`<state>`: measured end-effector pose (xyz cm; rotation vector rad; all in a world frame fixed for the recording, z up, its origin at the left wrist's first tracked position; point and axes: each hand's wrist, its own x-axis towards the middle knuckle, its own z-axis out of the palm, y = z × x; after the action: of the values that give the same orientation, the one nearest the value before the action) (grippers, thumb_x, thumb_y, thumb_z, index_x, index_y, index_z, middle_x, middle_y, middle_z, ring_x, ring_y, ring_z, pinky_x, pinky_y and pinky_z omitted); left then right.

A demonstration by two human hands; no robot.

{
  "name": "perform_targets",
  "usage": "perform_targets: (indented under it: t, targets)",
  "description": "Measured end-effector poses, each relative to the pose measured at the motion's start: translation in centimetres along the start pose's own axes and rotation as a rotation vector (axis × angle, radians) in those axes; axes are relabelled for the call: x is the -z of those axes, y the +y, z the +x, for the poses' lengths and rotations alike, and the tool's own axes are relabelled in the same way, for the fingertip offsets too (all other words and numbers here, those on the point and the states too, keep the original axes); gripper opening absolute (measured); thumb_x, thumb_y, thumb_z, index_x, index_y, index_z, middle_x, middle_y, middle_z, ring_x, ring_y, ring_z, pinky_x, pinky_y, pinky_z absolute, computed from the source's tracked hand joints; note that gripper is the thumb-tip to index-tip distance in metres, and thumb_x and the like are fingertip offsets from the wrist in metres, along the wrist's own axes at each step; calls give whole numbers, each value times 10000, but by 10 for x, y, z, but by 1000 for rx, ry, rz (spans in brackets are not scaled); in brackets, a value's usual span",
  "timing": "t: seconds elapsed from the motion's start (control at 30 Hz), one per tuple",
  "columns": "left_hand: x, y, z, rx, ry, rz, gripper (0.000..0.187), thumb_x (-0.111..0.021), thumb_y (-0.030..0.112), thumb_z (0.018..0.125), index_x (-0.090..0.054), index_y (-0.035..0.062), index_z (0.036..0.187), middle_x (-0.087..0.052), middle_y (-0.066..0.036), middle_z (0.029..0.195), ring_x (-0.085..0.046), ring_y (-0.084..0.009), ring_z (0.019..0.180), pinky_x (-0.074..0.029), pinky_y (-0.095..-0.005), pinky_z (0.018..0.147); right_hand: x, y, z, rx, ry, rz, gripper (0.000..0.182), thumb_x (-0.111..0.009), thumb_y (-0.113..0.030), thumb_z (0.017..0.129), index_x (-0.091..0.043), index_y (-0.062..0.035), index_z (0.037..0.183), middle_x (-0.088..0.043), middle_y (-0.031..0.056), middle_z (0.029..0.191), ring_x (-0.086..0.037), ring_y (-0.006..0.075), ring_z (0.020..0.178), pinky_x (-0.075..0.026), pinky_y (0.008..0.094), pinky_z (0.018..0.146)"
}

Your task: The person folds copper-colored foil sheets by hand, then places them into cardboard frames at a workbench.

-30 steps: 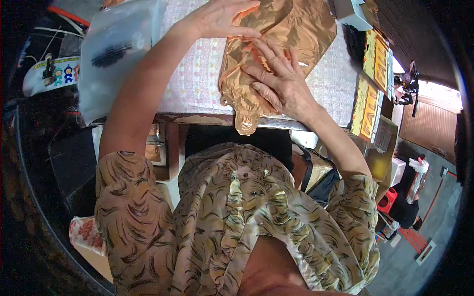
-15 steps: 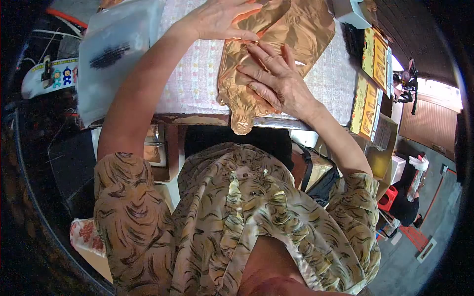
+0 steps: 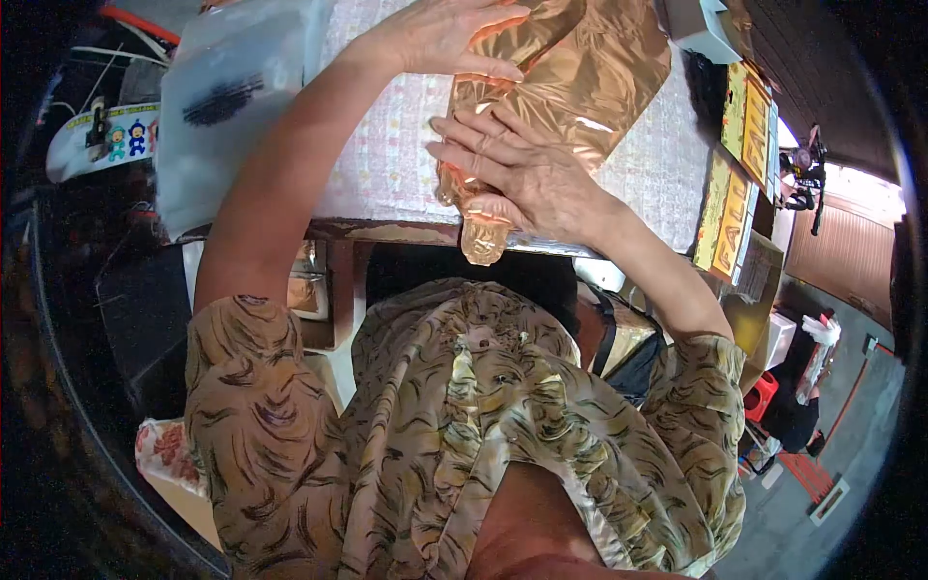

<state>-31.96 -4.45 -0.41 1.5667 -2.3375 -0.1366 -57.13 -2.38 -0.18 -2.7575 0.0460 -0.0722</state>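
Note:
A flat, shiny copper-coloured foil balloon (image 3: 619,72) lies wrinkled on the table, its rounded narrow end hanging slightly over the near edge. My left hand (image 3: 440,39) rests on its left side near the top of the view, fingers stretched out. Lower down, my right hand (image 3: 551,188) lies flat across the foil, fingers pointing left and thumb close to the narrow end. Both palms face down, and neither hand is closed around anything. Part of the foil is hidden under the hands, and its far end runs out of view.
A pale checked cloth (image 3: 372,164) covers the table. Clear plastic bags (image 3: 232,116) lie at the left. At the right edge stand yellow packages (image 3: 730,208) lettered FALL, with a white box (image 3: 701,29) behind. Another person (image 3: 788,406) is partly visible far right.
My right hand has slid left and toward the near edge, onto the foil's narrow end. My left hand stays on the foil's left side. The whole view has shifted slightly.

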Motion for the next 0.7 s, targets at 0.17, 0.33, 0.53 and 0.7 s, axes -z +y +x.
perform_targets:
  t: [0.17, 0.33, 0.53, 0.7]
  targets:
    - [-4, -1, 0, -1, 34, -17, 922, -699, 661, 858, -474, 54, 1515, -420, -250, 1575, -406, -389, 1463, -270, -628, 1190, 4, -7, -15, 41, -55, 15, 636, -481, -516, 1014, -479, -168, 1547, -384, 17, 1652, -323, 239, 1540, -179, 481, 1295]
    - [-3, -4, 0, -23, 14, -14, 913, -695, 649, 868, -463, 55, 1523, -403, -247, 1588, -405, -385, 1465, -251, -628, 1198, 12, 5, -16, 28, 106, -10, 657, -438, -549, 1016, -477, -168, 1550, -424, 29, 1629, -324, 256, 1539, -182, 531, 1286]
    - [-5, -4, 2, -13, 1, -3, 906, -680, 644, 880, -448, 60, 1532, -398, -247, 1592, -404, -383, 1467, -247, -628, 1200, 6, 18, -15, -110, 59, -200, 650, -500, -453, 1026, -382, -182, 1605, -367, 68, 1658, -291, 282, 1552, -194, 504, 1285]
    - [-6, -4, 1, -16, -5, 3, 910, -669, 652, 885, -438, 62, 1538, -397, -247, 1592, -402, -381, 1468, -245, -627, 1201, 3, 16, -14, -117, 53, -169, 673, -550, -404, 1012, -356, -182, 1616, -344, 65, 1669, -277, 283, 1556, -191, 499, 1286]
